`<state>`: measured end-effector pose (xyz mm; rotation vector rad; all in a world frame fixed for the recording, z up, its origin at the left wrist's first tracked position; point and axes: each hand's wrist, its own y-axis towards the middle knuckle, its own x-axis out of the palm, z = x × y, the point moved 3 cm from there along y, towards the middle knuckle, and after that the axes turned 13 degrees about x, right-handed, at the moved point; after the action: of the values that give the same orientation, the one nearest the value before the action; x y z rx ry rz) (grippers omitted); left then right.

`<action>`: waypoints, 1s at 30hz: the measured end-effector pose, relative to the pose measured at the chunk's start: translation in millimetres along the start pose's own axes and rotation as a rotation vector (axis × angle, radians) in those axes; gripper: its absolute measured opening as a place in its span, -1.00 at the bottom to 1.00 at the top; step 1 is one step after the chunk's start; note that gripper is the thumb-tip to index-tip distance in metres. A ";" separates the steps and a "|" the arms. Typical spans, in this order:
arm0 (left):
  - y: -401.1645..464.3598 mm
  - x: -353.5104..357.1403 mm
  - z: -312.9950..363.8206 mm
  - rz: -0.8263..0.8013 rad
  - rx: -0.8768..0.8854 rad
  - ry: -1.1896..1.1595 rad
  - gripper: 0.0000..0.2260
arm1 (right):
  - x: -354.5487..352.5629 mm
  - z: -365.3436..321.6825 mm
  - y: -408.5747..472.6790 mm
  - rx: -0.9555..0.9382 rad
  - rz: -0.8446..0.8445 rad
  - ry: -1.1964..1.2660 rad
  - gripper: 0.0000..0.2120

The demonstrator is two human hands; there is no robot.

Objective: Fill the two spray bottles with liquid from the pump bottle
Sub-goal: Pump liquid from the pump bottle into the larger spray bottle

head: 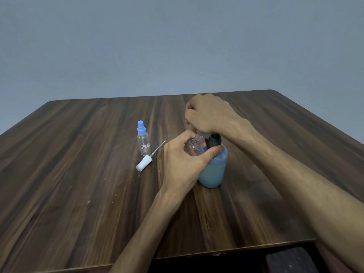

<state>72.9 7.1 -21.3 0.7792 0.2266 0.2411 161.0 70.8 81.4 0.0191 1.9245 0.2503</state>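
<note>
Filling the first small clear uncapped spray bottle (pixel 194 146) at frame centre — left hand (pixel 183 164) grasping it under the spout of the blue-liquid pump bottle (pixel 213 170), right hand (pixel 208 115) curled over the pump head, apparently pressing — next comes steady pumping without overflow.

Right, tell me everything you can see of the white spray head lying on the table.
The white spray head lies on its side on the wooden table, unscrewed from any bottle. It looks like white plastic, with a thin clear dip tube running up and right from it. It sits just in front of the capped spray bottle, close by its base, and left of the left hand. No hand touches it; only the table bears it.
</note>
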 end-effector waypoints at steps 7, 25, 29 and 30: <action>0.3 0.1 -1.0 0.003 -0.010 -0.011 -0.72 | 5.3 0.2 -1.1 0.001 -0.033 -0.051 -0.72; -0.1 -0.6 0.0 0.005 -0.014 0.000 -0.72 | 4.1 0.2 -1.4 0.000 -0.023 -0.036 -0.70; 0.1 0.2 0.8 0.016 -0.022 0.010 -0.69 | 1.9 0.7 1.6 0.012 -0.029 0.014 -0.69; 0.5 0.5 0.0 0.014 -0.025 0.003 -0.69 | 5.2 0.6 1.2 0.018 -0.064 -0.003 -0.69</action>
<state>73.2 7.6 -20.9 0.7560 0.2203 0.2577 159.5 72.7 76.6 -0.0304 1.9206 0.1904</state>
